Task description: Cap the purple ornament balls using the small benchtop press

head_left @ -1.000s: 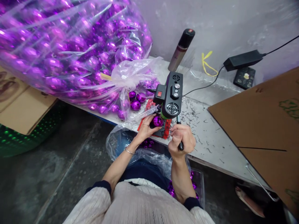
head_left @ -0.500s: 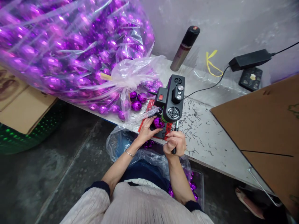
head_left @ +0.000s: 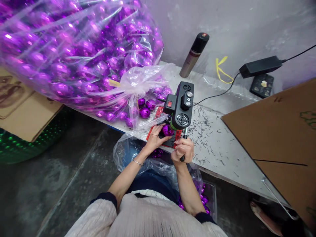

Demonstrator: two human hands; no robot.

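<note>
My left hand point(head_left: 155, 137) has its thumb and fingers closed around a shiny purple bauble point(head_left: 167, 130). The bauble sits at the front end of a black machine point(head_left: 182, 105) with round vents, knobs and a red switch, whose head partly covers it. In my right hand point(head_left: 184, 150) is the black-gripped lever point(head_left: 185, 135) on the machine's right side, fingers wrapped round it. Under the machine lies a dark base with red edging point(head_left: 178, 134). Several loose purple baubles point(head_left: 144, 112) rest behind my left hand, beside the bag's mouth.
A huge clear bag of purple baubles point(head_left: 81, 59) fills the left of the table. Small dark wire bits point(head_left: 202, 131) litter the tabletop. Around stand a dark bottle point(head_left: 194, 55), a power adapter point(head_left: 261, 66), a cardboard box point(head_left: 276, 131) and a plastic bag point(head_left: 123, 149) below the edge.
My right hand and the lever have shifted very slightly left and down. The bauble stays in my left hand at the machine. The view has tilted a little.
</note>
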